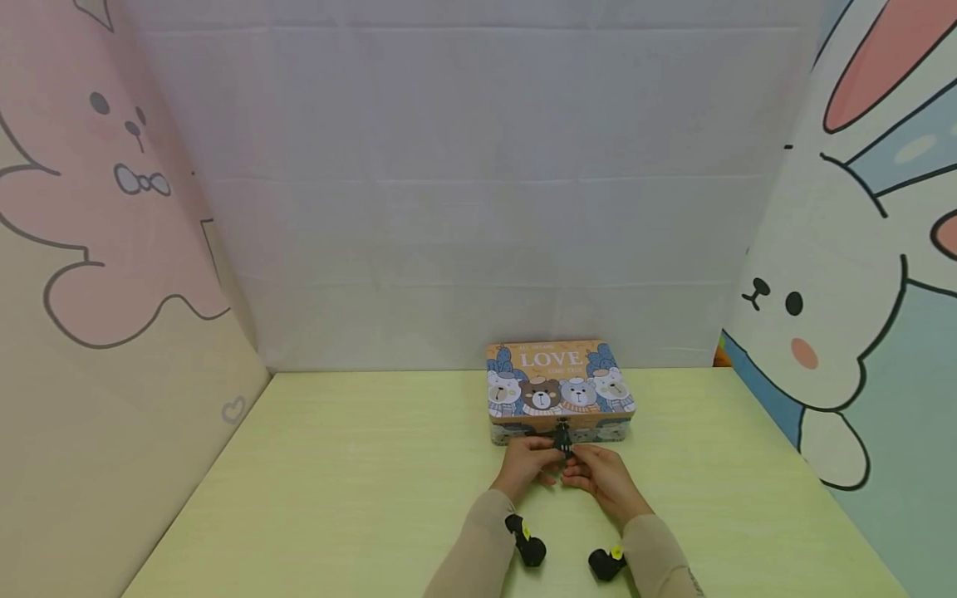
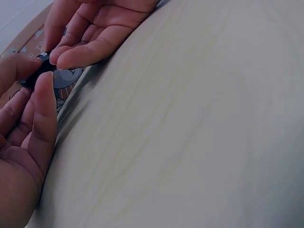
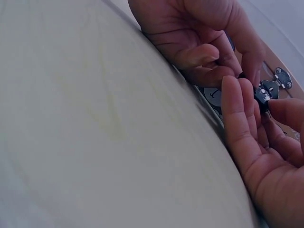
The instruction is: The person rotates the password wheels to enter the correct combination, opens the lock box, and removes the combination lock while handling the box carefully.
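A rectangular tin box (image 1: 557,378) with bears and the word LOVE on its lid lies closed at the back of the table. At its front edge, a small black lock (image 1: 564,440) sits by the metal clasp (image 3: 282,78). My left hand (image 1: 526,465) pinches the lock from the left, thumb and fingers around it. From the right, my right hand (image 1: 604,480) grips the same black piece (image 3: 262,98) with thumb and fingertips. The fingers hide part of the lock, so whether it hangs in the clasp cannot be told.
The pale yellow-green table (image 1: 359,490) spreads in front and to both sides. Behind the box hangs a white cloth (image 1: 478,191). Cartoon-printed panels stand left and right. Black devices (image 1: 532,551) with yellow marks are at both wrists.
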The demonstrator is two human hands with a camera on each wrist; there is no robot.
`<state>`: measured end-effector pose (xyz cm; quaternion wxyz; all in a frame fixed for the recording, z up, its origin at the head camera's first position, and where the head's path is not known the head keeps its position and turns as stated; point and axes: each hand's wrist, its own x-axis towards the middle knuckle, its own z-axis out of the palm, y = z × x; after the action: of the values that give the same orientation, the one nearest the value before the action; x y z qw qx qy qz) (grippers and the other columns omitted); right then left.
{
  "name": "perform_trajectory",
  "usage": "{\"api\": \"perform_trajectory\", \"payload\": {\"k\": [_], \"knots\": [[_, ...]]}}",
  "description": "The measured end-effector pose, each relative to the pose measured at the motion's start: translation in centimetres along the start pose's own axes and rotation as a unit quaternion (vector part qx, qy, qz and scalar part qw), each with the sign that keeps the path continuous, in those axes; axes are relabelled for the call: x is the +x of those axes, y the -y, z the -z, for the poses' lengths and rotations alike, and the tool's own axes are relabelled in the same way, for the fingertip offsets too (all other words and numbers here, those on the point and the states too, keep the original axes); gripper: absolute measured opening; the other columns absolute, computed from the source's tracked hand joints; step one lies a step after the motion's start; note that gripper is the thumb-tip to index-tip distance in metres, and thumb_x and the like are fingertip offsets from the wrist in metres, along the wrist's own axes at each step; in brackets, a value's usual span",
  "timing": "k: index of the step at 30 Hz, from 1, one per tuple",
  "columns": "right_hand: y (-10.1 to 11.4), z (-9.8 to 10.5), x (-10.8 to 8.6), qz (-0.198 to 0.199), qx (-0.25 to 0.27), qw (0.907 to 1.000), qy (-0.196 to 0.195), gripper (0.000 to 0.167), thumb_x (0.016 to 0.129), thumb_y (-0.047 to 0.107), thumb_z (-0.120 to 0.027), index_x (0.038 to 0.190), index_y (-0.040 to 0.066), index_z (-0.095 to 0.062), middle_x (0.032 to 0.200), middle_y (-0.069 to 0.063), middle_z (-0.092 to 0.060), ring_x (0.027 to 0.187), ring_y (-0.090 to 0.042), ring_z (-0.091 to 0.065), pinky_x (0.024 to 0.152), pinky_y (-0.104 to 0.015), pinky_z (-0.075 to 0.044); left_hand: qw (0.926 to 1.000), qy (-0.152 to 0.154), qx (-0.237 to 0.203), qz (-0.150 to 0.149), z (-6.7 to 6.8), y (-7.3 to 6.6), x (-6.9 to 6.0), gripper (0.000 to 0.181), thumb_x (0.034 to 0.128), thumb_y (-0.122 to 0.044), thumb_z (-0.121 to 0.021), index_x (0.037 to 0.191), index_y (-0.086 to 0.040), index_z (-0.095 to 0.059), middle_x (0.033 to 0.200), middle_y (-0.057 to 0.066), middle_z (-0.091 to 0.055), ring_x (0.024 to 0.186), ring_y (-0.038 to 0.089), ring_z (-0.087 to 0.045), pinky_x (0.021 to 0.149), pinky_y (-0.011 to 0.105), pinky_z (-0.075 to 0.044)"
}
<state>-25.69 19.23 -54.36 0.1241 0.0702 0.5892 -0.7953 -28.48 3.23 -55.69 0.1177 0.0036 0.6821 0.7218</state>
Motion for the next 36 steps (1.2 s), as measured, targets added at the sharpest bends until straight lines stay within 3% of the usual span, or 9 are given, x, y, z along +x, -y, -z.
{"api": "perform_trajectory", "payload": {"k": [10, 36], "knots": [[0.00, 0.08, 0.04, 0.001, 0.001, 1.0000, 0.002, 0.022, 0.107, 0.008, -0.042, 0.103, -0.003, -0.060, 0.086, -0.006, -0.059, 0.072, -0.012, -0.065, 0.073, -0.029, -0.061, 0.9999, 0.007, 0.013, -0.003, 0.03, 0.46, 0.44, 0.031, 0.0859, -0.007, -0.075, 0.113, 0.008, -0.070, 0.076, 0.010, -0.072, 0.050, 0.010, -0.062, 0.044, 0.026, -0.056], [-0.01, 0.21, 0.01, 0.003, -0.006, 1.0000, 0.007, 0.022, 0.107, 0.009, -0.042, 0.107, -0.005, -0.059, 0.086, -0.006, -0.060, 0.073, -0.012, -0.065, 0.073, -0.028, -0.061, 0.9997, -0.004, 0.024, -0.004, -0.21, 0.07, 0.22, 0.016, 0.0876, -0.010, -0.075, 0.097, 0.003, -0.076, 0.068, 0.004, -0.068, 0.043, 0.008, -0.057, 0.043, 0.025, -0.055]]}}
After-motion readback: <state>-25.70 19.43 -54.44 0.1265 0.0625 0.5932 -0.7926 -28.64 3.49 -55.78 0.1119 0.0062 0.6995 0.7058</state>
